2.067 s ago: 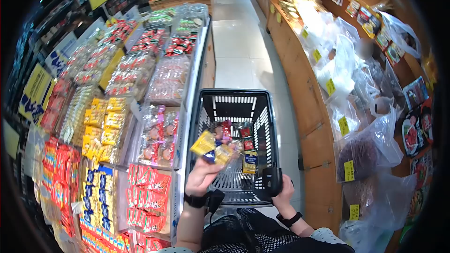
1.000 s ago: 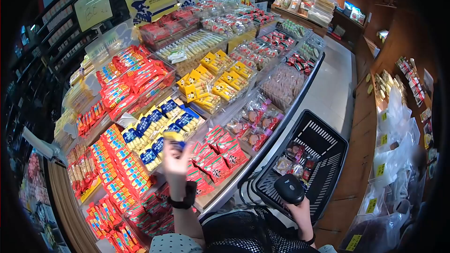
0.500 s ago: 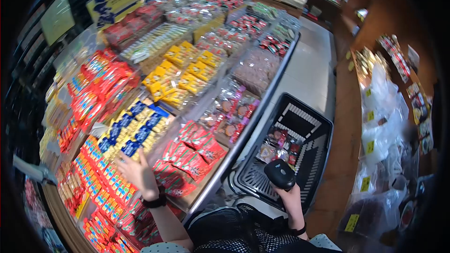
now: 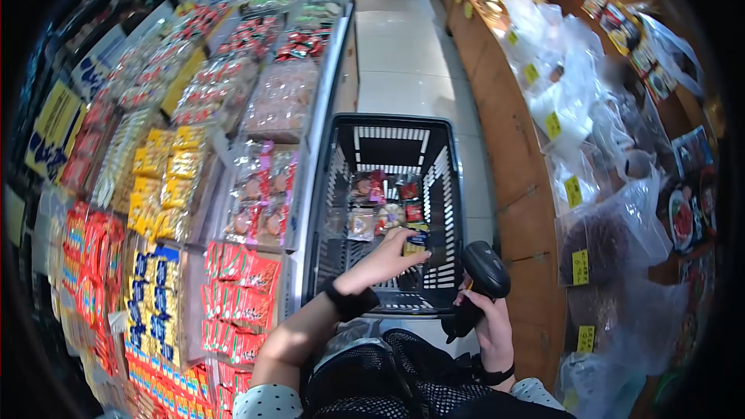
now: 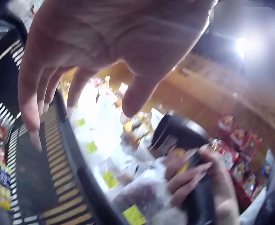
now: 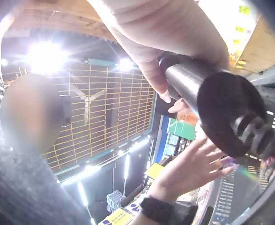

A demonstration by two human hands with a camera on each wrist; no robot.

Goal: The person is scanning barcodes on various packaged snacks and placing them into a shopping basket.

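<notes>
Over the near part of the black basket (image 4: 392, 312), my left hand (image 4: 386, 262) spreads its fingers and holds nothing. Beneath its fingertips, a blue and yellow packet (image 4: 417, 242) lies in the basket, partly hidden. Farther in are a red packet (image 4: 414, 210) and a clear-wrapped one (image 4: 362, 225). The left wrist view shows loosely bent, empty fingers on that hand (image 5: 100, 42). At the basket's right, my right hand (image 4: 493, 324) grips the handle of a black rounded device (image 4: 486, 268). Its fingers wrap the dark handle (image 5: 198, 201) in the left wrist view.
Left of the basket stands a display with red packets (image 4: 242, 287), yellow packets (image 4: 164, 182) and blue and yellow packets (image 4: 153, 287). Wooden cabinets (image 4: 516, 225) with plastic bags (image 4: 570, 109) line the right side. A tiled aisle (image 4: 403, 62) runs ahead.
My left hand has moved right from the display to above the basket. It held a packet a second ago and was empty half a second ago. The head view has turned right.
</notes>
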